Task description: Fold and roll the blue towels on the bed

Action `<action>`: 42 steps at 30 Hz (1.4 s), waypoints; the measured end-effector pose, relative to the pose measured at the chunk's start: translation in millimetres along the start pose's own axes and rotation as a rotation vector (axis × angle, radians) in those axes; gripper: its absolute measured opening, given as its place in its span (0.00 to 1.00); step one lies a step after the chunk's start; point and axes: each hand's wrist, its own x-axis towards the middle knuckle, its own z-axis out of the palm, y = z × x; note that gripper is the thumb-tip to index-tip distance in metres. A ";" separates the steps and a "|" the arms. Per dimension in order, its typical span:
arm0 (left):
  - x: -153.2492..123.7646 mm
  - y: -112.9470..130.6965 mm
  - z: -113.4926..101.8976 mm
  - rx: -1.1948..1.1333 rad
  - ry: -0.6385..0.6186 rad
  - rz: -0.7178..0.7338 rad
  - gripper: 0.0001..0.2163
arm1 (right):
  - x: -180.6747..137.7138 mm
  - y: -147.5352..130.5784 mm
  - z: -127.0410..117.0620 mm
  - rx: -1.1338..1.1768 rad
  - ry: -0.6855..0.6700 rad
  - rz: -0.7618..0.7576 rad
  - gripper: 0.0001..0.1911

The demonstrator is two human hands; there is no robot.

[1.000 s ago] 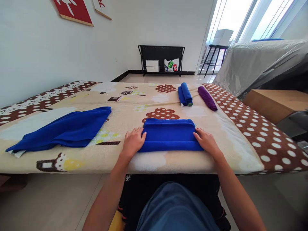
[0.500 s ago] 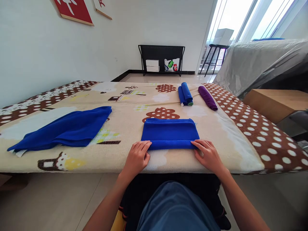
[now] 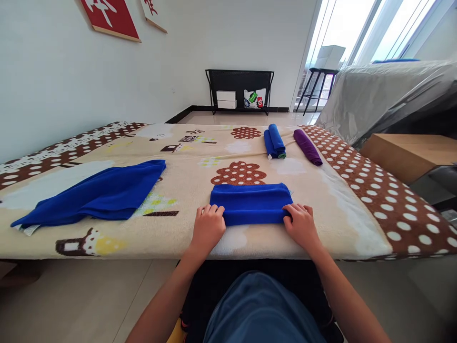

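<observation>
At twelve o'clock from the person, near the edge of the cream patterned bed cover (image 3: pixel 194 176), the flat rectangular royal-blue cloth (image 3: pixel 252 197) looks only partly rolled: its near edge is turned up, with the left hand (image 3: pixel 210 226) and right hand (image 3: pixel 300 225) each gripping an end. The blue cloth bundle (image 3: pixel 276 139) beyond and slim purple cloth roll (image 3: pixel 307 146) at one o'clock seem finished; the loose blue cloth (image 3: pixel 100 195) at ten o'clock apparently remains.
</observation>
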 end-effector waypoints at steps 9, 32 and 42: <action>26.2 64.9 26.3 -0.231 0.027 0.148 0.19 | 25.5 -58.6 36.9 0.060 -0.099 -0.131 0.21; 74.1 -1.6 35.0 -0.181 -0.290 -0.220 0.24 | 80.6 -5.1 33.8 -0.110 -0.347 0.199 0.27; 48.6 -13.8 26.4 -0.172 -0.005 -0.149 0.21 | 63.1 29.6 27.6 -0.049 -0.200 0.189 0.25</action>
